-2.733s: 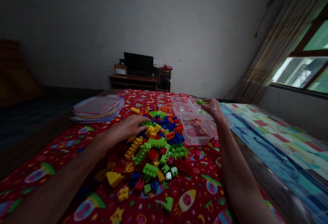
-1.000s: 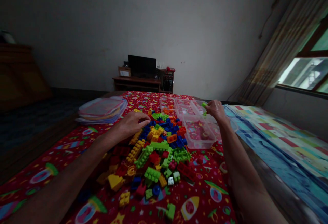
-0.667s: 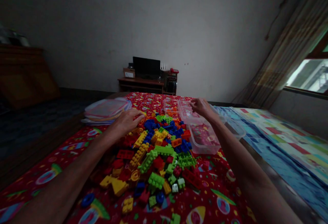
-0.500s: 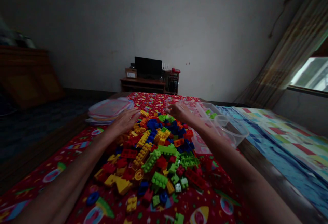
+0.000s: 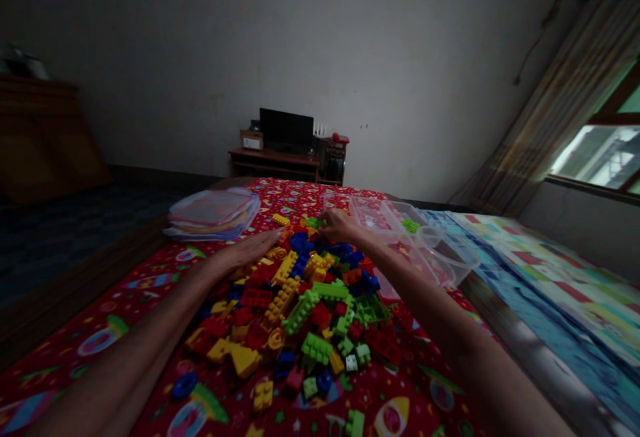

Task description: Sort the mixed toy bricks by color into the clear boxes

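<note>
Clear plastic containers stand right of centre in the frame, on a red patterned cloth. In the compartment nearest the right side lie a few small green pieces. Just beside it, further to the right, there is a rounded clear tub. A stack of flat clear plastic sheets lies left of centre.

Both arms enter from the lower corners of the frame and reach forward, one on each side of the pile of toy blocks. The left hand is low and rather flat, palm downward, at the upper left edge of the pile; its fingers are extended and loose, grasping nothing that can be seen. The right hand bends over the far end of the pile, with the fingers curled and pointing to the left.

A green block is at the fingertips of the right hand, near the middle of the frame, and appears to touch them; one cannot tell whether it is gripped.
</note>
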Tool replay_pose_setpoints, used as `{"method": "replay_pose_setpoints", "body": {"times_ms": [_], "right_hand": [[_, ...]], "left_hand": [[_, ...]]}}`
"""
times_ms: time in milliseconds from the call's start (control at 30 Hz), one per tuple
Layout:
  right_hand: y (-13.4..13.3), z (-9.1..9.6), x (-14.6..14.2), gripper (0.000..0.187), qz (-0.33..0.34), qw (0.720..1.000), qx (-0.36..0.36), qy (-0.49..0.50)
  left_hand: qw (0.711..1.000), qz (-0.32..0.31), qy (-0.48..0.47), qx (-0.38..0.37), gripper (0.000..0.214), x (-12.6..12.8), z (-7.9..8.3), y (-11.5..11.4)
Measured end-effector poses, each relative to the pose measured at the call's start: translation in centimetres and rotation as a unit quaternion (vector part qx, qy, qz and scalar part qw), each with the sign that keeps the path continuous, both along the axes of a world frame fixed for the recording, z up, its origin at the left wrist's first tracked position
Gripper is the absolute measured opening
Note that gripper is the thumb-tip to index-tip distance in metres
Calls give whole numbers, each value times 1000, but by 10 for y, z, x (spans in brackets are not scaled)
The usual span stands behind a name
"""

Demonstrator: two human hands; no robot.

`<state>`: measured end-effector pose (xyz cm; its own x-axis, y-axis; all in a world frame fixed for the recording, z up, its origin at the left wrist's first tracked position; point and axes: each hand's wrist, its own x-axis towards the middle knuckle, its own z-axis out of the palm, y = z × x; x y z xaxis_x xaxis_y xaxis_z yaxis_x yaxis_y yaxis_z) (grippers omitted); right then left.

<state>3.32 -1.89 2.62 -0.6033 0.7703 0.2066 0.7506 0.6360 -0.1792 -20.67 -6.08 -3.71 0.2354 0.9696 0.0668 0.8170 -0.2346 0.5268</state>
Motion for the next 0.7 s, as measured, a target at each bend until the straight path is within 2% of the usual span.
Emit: {"method": "replay_pose_setpoints", "body": {"times_ms": [133,233,367,467,567,700], "right_hand": [[-7,13,17,22,6,998,-13,56],[-11,19,33,30,-22,997,-21,70],[-2,25,64,33,-50,997,-13,62],[13,32,97,35,-129,990,43,29],[28,40,134,35,-234,967,101,0],[38,46,177,32,-314,941,127,-12]], "left_hand": [[1000,-12,5,-7,93,1,1,1],[1000,-20,7,-4,96,1,-1,2],[999,-21,23,-6,102,1,0,2],[999,-15,29,-4,101,2,2,0],[1000,-18,22,-7,99,1,1,0],[1000,-18,3,-1,93,-4,-6,3]]}}
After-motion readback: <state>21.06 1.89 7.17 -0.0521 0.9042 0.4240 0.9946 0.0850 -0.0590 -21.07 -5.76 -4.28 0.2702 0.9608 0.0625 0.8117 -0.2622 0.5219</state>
